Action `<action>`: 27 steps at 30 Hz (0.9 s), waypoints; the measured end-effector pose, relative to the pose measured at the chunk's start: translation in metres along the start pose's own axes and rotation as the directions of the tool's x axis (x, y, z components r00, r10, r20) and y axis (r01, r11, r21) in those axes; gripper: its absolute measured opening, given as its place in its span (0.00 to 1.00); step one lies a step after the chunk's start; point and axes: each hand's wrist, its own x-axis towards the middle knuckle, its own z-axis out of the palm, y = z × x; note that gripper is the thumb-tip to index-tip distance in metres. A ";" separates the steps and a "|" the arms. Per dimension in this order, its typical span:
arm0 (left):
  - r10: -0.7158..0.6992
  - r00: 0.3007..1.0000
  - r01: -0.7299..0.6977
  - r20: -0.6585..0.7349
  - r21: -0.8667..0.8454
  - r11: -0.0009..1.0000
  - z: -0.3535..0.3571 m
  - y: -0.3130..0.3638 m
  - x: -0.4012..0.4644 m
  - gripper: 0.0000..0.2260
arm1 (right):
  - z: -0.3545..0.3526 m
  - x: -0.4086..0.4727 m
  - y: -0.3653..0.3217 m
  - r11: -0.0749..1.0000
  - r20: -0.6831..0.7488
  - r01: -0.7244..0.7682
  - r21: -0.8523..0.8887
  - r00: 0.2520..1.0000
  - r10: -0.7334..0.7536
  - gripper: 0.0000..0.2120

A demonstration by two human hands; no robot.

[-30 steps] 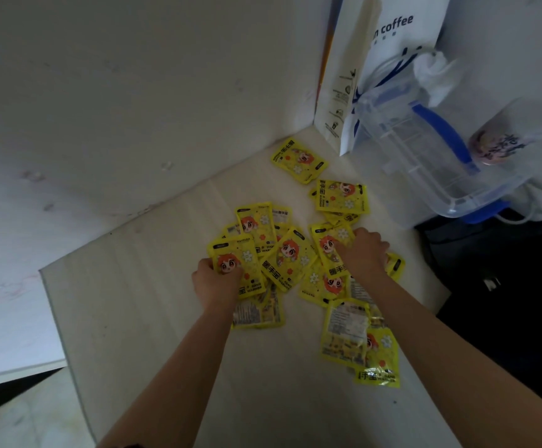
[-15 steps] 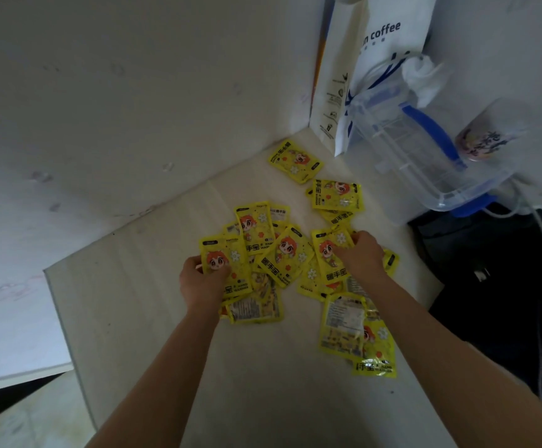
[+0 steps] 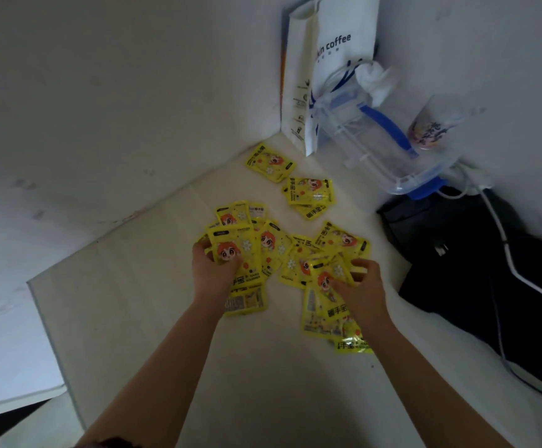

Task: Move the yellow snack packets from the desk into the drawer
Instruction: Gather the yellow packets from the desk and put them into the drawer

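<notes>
Several yellow snack packets (image 3: 271, 245) with a red-haired cartoon face lie scattered over the pale wooden desk (image 3: 127, 305). My left hand (image 3: 211, 270) grips a packet (image 3: 234, 250) at the left side of the pile, thumb on its front. My right hand (image 3: 365, 287) pinches another packet (image 3: 326, 279) at the right side. Two more packets (image 3: 310, 192) and a single one (image 3: 270, 162) lie farther back near the wall. No drawer is in view.
A white coffee paper bag (image 3: 334, 69) leans in the back corner. Beside it sits a clear plastic box with blue clips (image 3: 382, 147) and a cup (image 3: 431, 124). A dark bag with white cable (image 3: 483, 270) fills the right side. The desk's left edge (image 3: 49, 321) drops off.
My right hand has pulled back toward me with a packet in its fingers. My left hand stays on its packet at the left of the pile. The view has shifted slightly.
</notes>
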 end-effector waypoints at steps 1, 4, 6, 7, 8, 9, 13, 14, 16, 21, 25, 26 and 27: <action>0.013 1.000 -0.013 0.028 0.021 1.000 0.006 0.002 0.000 0.26 | -0.002 -0.003 0.005 1.000 0.000 -0.010 -0.020 1.000 0.010 0.24; 0.045 0.993 -0.057 0.106 0.111 0.992 0.023 0.007 0.003 0.26 | -0.005 -0.011 0.019 0.993 0.017 -0.031 -0.112 0.999 0.033 0.18; 0.080 0.983 -0.123 0.162 0.275 0.953 0.032 0.010 0.007 0.22 | -0.006 -0.013 0.028 0.990 0.026 -0.044 -0.134 0.999 0.048 0.17; 0.098 0.977 -0.160 0.187 0.350 0.923 0.037 0.012 0.009 0.17 | -0.006 -0.015 0.031 0.989 0.030 -0.051 -0.138 0.998 0.056 0.17; 0.115 0.970 -0.194 0.212 0.401 0.895 0.040 0.013 0.010 0.12 | -0.006 -0.016 0.032 0.988 0.033 -0.054 -0.142 0.998 0.059 0.16; 0.124 0.965 -0.216 0.231 0.432 0.876 0.043 0.014 0.011 0.09 | -0.005 -0.015 0.033 0.988 0.034 -0.058 -0.145 0.997 0.064 0.15; 0.159 0.955 -0.272 0.250 0.528 0.805 0.051 0.011 0.017 0.07 | 0.000 -0.011 0.036 0.980 0.017 -0.039 -0.195 0.999 0.043 0.15; 0.171 0.950 -0.295 0.260 0.577 0.762 0.052 0.009 0.020 0.09 | 0.002 -0.009 0.038 0.976 0.011 -0.036 -0.214 0.999 0.039 0.14; 0.183 0.940 -0.335 0.287 0.685 0.647 0.055 0.005 0.022 0.17 | 0.006 -0.006 0.039 0.971 0.009 -0.053 -0.233 0.998 0.057 0.14; 0.210 0.931 -0.366 0.300 0.761 0.536 0.060 0.002 0.022 0.24 | 0.018 -0.005 0.047 0.927 0.015 -0.037 -0.373 0.999 0.046 0.24; 0.211 0.923 -0.384 0.321 0.791 0.476 0.067 0.000 0.020 0.23 | 0.019 -0.013 0.037 0.874 0.012 0.003 -0.485 1.000 0.003 0.21; 0.208 0.924 -0.382 0.321 0.795 0.472 0.068 0.000 0.020 0.23 | 0.020 -0.013 0.037 0.856 0.010 0.009 -0.516 1.000 -0.004 0.22; 0.207 0.925 -0.380 0.320 0.798 0.467 0.069 -0.001 0.019 0.23 | 0.020 -0.013 0.037 0.843 0.012 0.013 -0.537 1.000 -0.008 0.23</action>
